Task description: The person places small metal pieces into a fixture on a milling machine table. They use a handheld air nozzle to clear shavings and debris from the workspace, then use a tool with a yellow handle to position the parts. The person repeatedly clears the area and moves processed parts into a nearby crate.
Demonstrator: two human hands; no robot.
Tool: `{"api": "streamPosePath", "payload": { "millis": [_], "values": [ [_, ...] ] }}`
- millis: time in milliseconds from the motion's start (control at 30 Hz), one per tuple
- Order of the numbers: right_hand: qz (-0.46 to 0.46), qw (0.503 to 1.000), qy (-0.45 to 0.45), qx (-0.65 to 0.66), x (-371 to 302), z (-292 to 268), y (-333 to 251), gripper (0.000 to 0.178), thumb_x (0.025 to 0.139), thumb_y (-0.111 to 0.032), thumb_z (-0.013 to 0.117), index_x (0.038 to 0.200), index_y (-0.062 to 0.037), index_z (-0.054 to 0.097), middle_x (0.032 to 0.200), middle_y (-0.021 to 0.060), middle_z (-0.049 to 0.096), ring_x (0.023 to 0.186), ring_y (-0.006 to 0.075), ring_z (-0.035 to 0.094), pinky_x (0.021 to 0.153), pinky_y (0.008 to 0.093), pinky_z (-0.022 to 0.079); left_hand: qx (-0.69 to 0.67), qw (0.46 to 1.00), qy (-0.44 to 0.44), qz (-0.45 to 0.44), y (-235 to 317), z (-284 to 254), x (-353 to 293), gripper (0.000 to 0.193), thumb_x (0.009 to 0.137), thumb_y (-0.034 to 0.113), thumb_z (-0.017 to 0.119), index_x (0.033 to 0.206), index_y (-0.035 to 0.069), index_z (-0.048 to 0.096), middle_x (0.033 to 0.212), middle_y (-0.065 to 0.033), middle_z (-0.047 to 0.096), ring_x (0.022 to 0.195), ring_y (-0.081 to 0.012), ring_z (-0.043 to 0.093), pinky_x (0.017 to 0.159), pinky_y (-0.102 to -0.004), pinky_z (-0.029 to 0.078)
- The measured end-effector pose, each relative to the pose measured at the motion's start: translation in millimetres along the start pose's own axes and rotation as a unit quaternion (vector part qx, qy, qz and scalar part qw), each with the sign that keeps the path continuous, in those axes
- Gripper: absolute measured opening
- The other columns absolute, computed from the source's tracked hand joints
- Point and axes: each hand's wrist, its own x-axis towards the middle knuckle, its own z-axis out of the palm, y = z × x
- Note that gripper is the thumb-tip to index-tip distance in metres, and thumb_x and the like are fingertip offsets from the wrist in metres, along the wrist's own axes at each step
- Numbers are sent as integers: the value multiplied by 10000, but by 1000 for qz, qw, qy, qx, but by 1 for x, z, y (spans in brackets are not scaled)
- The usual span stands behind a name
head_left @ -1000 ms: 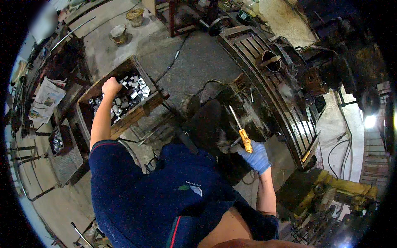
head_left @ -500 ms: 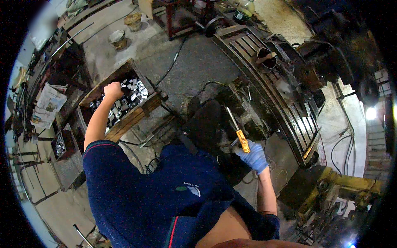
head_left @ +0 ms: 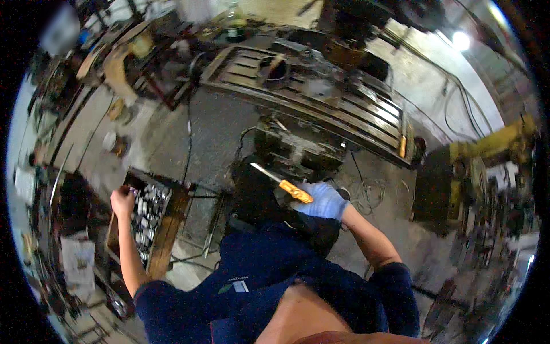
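My bare left hand (head_left: 122, 203) is closed at the far edge of a wooden crate (head_left: 163, 241) on the left. Small shiny metal pieces (head_left: 148, 211) fill the crate beside the fingers, and what they pinch is too small and blurred to make out. On my right hand (head_left: 325, 202) is a light blue glove. Its fingers wrap round a yellow-handled tool (head_left: 296, 191) with a straight metal shaft, pointing up and left in front of my body. The shaft's tip is too blurred to tell its kind.
A slotted machine table (head_left: 355, 117) stands ahead, with a dark round container (head_left: 273, 71) and another yellow-handled tool (head_left: 403, 147) on it. Yellow machinery (head_left: 487, 140) stands at the right. A small bucket (head_left: 114, 143) sits on the floor beyond the crate, and a cable (head_left: 189, 137) runs across the floor.
The view has swung to the right, so the crate sits lower and farther left. My left hand has shifted from over the metal pieces to the crate's edge. My right hand keeps the tool.
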Motion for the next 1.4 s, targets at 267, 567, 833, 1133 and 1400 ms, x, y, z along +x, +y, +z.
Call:
{"api": "streamPosePath", "payload": {
  "millis": [267, 567, 833, 1133, 1400],
  "values": [
    [42, 999, 14, -8, -12, -27, -9, 476, 748, -520, 496, 844, -67, 604, 761, 184, 609, 732, 350, 584, 662, 417, 461, -513, 778, -352, 88, 299, 31, -13, 164, 687, 83, 567, 807, -25, 593, 758, -63, 603, 704, -151, 572, 672, -262, 442],
    [162, 965, 205, -32, -57, -50, 85, 430, 754, -498, 534, 776, -79, 626, 657, 164, 601, 631, 304, 605, 597, 391, 467, -421, 778, -355, 303, 480, 152, -29, 133, 677, 80, 604, 735, -36, 629, 630, -77, 608, 572, -126, 571, 550, -265, 445],
    [64, 840, 436, 316, 3, -81, 176, 334, 651, -262, 759, 831, -3, 651, 771, 47, 661, 686, 96, 597, 610, 260, 475, -315, 796, -83, 509, 568, 204, 12, 151, 679, 122, 614, 812, 57, 643, 841, -122, 596, 762, -295, 581, 713, -377, 459],
    [294, 854, 396, 164, 34, -15, 215, 420, 687, -358, 692, 923, -14, 642, 843, 132, 653, 763, 208, 622, 693, 291, 467, -138, 825, -61, 545, 581, 209, 18, 182, 737, 185, 572, 898, 116, 624, 837, -80, 608, 775, -260, 581, 729, -382, 418],
    [260, 856, 424, 143, -34, -23, 193, 458, 683, -429, 668, 887, -19, 643, 847, 171, 632, 791, 283, 620, 704, 342, 475, -213, 827, -63, 516, 610, 225, 20, 162, 735, 166, 574, 875, 105, 628, 856, -89, 610, 767, -280, 588, 718, -386, 451]
  ]
}}
